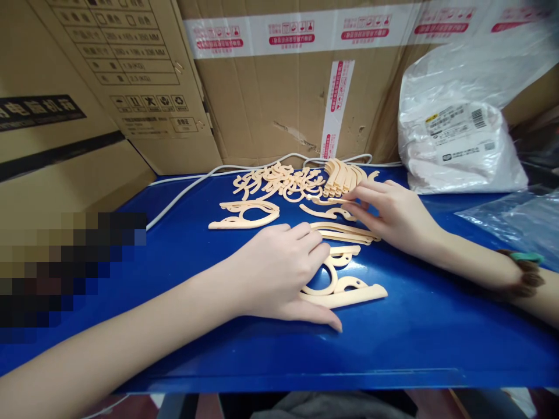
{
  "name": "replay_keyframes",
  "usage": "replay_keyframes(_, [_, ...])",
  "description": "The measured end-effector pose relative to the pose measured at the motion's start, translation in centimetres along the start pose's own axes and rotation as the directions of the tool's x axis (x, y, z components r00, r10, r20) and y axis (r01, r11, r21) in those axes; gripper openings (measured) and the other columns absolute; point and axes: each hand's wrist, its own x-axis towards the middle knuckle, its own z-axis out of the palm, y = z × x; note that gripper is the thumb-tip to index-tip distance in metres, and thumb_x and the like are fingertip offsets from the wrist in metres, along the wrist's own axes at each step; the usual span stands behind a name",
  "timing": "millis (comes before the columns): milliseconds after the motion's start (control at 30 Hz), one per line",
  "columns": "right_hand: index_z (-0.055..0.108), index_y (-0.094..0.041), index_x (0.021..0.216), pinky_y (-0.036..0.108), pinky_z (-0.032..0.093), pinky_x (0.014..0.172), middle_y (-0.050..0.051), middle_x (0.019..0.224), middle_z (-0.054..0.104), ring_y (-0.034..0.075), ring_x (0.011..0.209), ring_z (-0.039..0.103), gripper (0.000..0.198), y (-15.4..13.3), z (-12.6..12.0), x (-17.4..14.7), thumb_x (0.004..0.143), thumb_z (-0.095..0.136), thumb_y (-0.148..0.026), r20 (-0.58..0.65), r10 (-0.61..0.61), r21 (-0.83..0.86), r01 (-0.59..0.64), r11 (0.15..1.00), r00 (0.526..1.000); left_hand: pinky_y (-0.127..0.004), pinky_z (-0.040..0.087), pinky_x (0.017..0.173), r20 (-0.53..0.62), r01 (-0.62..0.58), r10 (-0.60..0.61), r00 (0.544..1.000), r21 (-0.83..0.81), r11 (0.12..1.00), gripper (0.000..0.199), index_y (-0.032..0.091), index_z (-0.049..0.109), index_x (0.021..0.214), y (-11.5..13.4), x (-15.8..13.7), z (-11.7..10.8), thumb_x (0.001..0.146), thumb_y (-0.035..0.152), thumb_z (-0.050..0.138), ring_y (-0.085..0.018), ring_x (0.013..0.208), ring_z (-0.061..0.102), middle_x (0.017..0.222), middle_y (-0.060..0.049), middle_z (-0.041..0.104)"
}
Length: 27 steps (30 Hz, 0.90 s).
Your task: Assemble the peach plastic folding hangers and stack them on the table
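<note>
My left hand [283, 273] rests over a cream plastic folding hanger [349, 298], its fingers curled on the far side and its thumb along the near edge. The palm hides the left part of this hanger. Farther back, my right hand [393, 212] pinches a small curved hanger part [323, 201] between thumb and fingers. Just below it lies a hook-shaped hanger piece [317, 211]. Between my hands are long curved hanger arms [345, 234], side by side on the blue table [209, 343]. Another folded hanger [227, 225] lies to the left.
Loose hanger hooks [271, 180] form a pile at the back, beside a stack of hanger arms [343, 174]. A white cable [183, 192] runs behind them. Cardboard boxes [262, 93] wall off the back and left. A plastic bag [467, 145] stands back right.
</note>
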Motion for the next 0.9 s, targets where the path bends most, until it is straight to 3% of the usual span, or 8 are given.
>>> replay_keyframes(300, [0.063,-0.019,0.098,0.035,0.042,0.074,0.007,0.096,0.068,0.021,0.085,0.063,0.020,-0.2,0.0,0.0,0.097,0.047,-0.030,0.066,-0.061,0.026,0.060,0.998,0.996,-0.037,0.048,0.075,-0.064,-0.104,0.096,0.993,-0.133,0.986,0.062,0.007,0.062,0.110,0.0,-0.1,-0.3,0.079,0.061,0.056,-0.027,0.087,0.060,0.097,-0.013,0.066])
replay_keyframes(367, [0.061,-0.020,0.105,0.036,0.043,0.074,0.009,0.104,0.067,0.022,0.085,0.062,0.021,-0.3,-0.3,0.0,0.096,0.047,-0.032,0.009,-0.028,0.057,0.028,0.998,1.000,-0.039,0.048,0.079,-0.128,-0.057,0.039,0.991,-0.147,0.987,0.064,0.009,0.058,0.117,-0.6,-0.1,-0.6,0.078,0.060,0.057,-0.028,0.093,0.060,0.105,-0.013,0.066])
replay_keyframes(433, [0.059,-0.020,0.109,0.036,0.045,0.073,0.011,0.109,0.065,0.022,0.085,0.062,0.022,-0.6,-0.7,0.0,0.096,0.045,-0.031,-0.077,-0.015,0.091,0.022,0.996,0.997,-0.040,0.048,0.086,-0.209,0.073,-0.128,0.969,-0.252,0.965,0.064,0.013,0.052,0.127,-1.4,-0.1,-0.9,0.079,0.055,0.058,-0.028,0.101,0.059,0.114,-0.012,0.063])
replay_keyframes(533, [0.060,-0.020,0.104,0.037,0.044,0.071,0.010,0.099,0.068,0.024,0.085,0.064,0.020,-1.1,-1.4,-0.1,0.096,0.043,-0.027,-0.144,-0.045,0.097,0.059,0.994,0.989,-0.038,0.051,0.085,-0.228,0.282,-0.500,0.835,-0.603,0.746,0.057,0.017,0.046,0.131,-2.4,0.0,-1.0,0.085,0.051,0.052,-0.025,0.104,0.059,0.120,-0.010,0.060])
replay_keyframes(600, [0.062,-0.021,0.099,0.037,0.044,0.070,0.008,0.090,0.070,0.023,0.081,0.064,0.021,-1.6,-1.7,-0.2,0.097,0.042,-0.027,-0.121,-0.066,0.093,0.077,0.993,0.990,-0.037,0.053,0.081,-0.137,0.298,-0.650,0.748,-0.806,0.512,0.054,0.018,0.046,0.129,-2.7,0.2,-0.8,0.088,0.053,0.047,-0.025,0.105,0.060,0.121,-0.010,0.060])
replay_keyframes(633, [0.062,-0.021,0.099,0.036,0.044,0.070,0.007,0.088,0.071,0.022,0.079,0.065,0.022,-1.9,-1.8,-0.2,0.097,0.042,-0.029,-0.108,-0.075,0.094,0.085,0.992,0.991,-0.037,0.054,0.080,-0.085,0.275,-0.675,0.733,-0.871,0.408,0.053,0.017,0.047,0.127,-2.7,0.3,-0.7,0.089,0.053,0.045,-0.026,0.106,0.061,0.120,-0.011,0.060])
replay_keyframes(767, [0.059,-0.016,0.113,0.036,0.045,0.071,0.013,0.101,0.070,0.025,0.087,0.065,0.036,-2.7,-2.2,-0.5,0.094,0.049,-0.045,-0.131,-0.183,0.058,0.191,0.980,0.974,-0.039,0.057,0.076,0.111,0.236,-0.595,0.796,-0.962,0.137,0.048,0.014,0.046,0.120,-1.8,0.8,-0.5,0.089,0.050,0.039,-0.027,0.101,0.065,0.118,-0.014,0.062])
replay_keyframes(900, [0.056,-0.020,0.123,0.037,0.045,0.076,0.012,0.110,0.069,0.026,0.096,0.065,0.053,-3.3,-2.4,-0.8,0.090,0.049,-0.060,-0.104,-0.311,-0.013,0.311,0.950,0.945,-0.044,0.057,0.084,0.238,0.287,-0.505,0.830,-0.958,0.022,0.047,0.015,0.044,0.121,-0.9,1.0,-0.7,0.087,0.047,0.044,-0.028,0.105,0.066,0.116,-0.015,0.065])
